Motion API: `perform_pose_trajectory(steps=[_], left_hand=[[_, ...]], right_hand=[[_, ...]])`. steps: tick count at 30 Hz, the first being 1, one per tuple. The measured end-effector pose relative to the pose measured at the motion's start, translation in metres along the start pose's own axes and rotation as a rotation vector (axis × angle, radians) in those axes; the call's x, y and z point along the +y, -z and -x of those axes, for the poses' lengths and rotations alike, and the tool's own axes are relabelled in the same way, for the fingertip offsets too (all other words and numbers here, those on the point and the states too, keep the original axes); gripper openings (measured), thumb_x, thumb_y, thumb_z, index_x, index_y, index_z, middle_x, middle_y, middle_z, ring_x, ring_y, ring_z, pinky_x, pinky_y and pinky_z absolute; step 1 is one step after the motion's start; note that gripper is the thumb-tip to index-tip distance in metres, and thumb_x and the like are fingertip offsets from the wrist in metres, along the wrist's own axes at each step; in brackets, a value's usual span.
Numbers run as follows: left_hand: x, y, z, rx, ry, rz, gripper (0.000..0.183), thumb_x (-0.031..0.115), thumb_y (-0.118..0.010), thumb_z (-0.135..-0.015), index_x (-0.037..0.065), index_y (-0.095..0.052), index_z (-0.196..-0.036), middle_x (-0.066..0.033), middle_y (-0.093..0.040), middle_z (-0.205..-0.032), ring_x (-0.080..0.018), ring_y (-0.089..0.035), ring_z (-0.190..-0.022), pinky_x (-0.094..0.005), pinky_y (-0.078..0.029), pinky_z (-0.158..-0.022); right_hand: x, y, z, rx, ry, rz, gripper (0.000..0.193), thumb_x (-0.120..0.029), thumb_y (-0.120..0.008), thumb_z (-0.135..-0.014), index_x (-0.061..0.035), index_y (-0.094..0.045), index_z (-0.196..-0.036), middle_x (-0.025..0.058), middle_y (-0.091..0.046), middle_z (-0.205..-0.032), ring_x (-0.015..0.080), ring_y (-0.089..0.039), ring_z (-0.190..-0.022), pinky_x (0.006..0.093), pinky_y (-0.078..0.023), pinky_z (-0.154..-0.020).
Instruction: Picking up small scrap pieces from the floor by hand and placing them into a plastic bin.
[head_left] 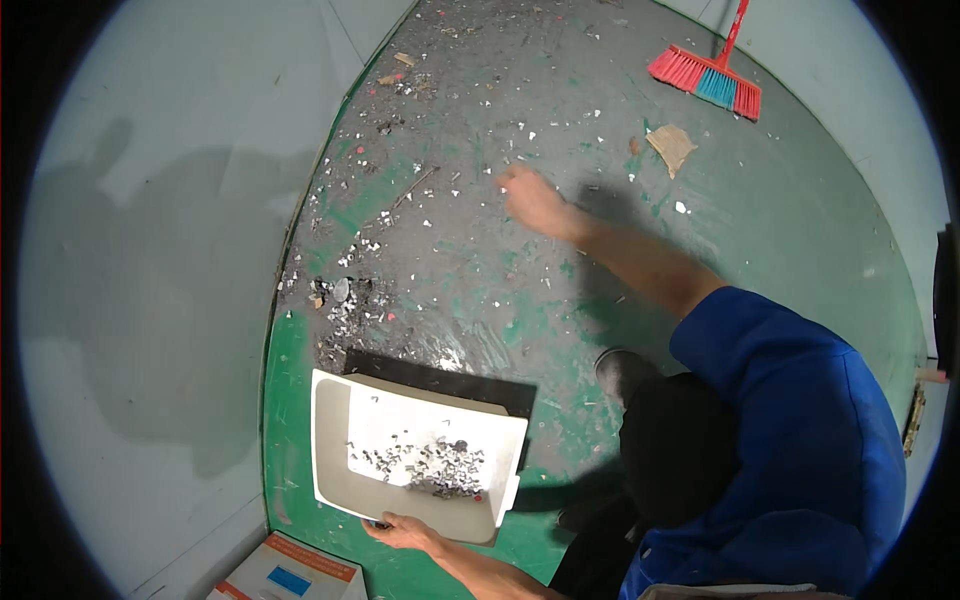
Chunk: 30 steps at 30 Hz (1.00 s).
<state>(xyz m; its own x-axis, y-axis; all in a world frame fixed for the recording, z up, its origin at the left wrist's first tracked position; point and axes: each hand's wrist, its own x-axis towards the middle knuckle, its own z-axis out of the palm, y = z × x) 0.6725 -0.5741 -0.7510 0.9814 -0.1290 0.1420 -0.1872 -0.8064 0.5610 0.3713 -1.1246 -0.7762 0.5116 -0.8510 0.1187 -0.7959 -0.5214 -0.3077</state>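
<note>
A white plastic bin (335, 478) is on the floor at the lower left, with many small dark and metallic bits and a red one inside. My left hand (405, 531) grips its near rim, fingers curled around the edge. Stretched out over the dirty grey-green floor (560, 330), my right hand (538, 205) is slightly blurred. Its fingers are drawn together in a pinch, low near the scattered white bits. What they hold, if anything, is too small to make out. A heap of dark debris and white bits (345, 300) lies beyond the bin, along the left wall.
A red and blue broom (710, 82) stands at the far right. Nearer lies a tan scrap (671, 147), with a white chip (682, 208) below it. A pale wall (160, 300) bounds the left. At the bottom left sits an orange and white carton (300, 570). My shoe (622, 373) is right of the bin.
</note>
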Motion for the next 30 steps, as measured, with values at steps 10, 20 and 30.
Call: perform_pose_trajectory(steps=[10,20,30], left_hand=[[-0.006,0.004,-0.003,0.009,-0.024,0.008,0.078,0.061,-0.049,-0.091,0.000,-0.044,-0.138,-0.0285,-0.056,-0.120,-0.0381,-0.061,-0.099,-0.0511,-0.050,-0.079],[0.006,0.009,-0.004,-0.028,0.110,-0.037,0.059,0.036,-0.048,-0.092,0.002,-0.042,-0.140,-0.0280,-0.055,-0.120,-0.0396,-0.060,-0.103,-0.0505,-0.051,-0.080],[-0.009,0.008,-0.004,0.005,0.031,-0.014,0.057,0.032,-0.051,-0.094,0.000,-0.041,-0.141,-0.0288,-0.052,-0.126,-0.0415,-0.059,-0.108,-0.0509,-0.051,-0.086]], right_hand=[[0.046,-0.028,-0.011,-0.165,-0.106,0.123,0.014,-0.003,-0.060,-0.077,0.0028,-0.072,-0.081,0.0262,-0.069,-0.084,0.0407,-0.070,-0.084,0.0479,-0.057,-0.076],[0.018,-0.024,-0.014,-0.263,-0.007,0.008,0.026,-0.007,-0.059,-0.077,0.0028,-0.066,-0.100,0.0269,-0.064,-0.101,0.0423,-0.065,-0.097,0.0498,-0.054,-0.082],[0.003,-0.024,-0.024,-0.211,0.065,0.078,0.014,-0.001,-0.058,-0.079,0.0040,-0.070,-0.084,0.0262,-0.068,-0.082,0.0397,-0.070,-0.084,0.0473,-0.058,-0.074]])
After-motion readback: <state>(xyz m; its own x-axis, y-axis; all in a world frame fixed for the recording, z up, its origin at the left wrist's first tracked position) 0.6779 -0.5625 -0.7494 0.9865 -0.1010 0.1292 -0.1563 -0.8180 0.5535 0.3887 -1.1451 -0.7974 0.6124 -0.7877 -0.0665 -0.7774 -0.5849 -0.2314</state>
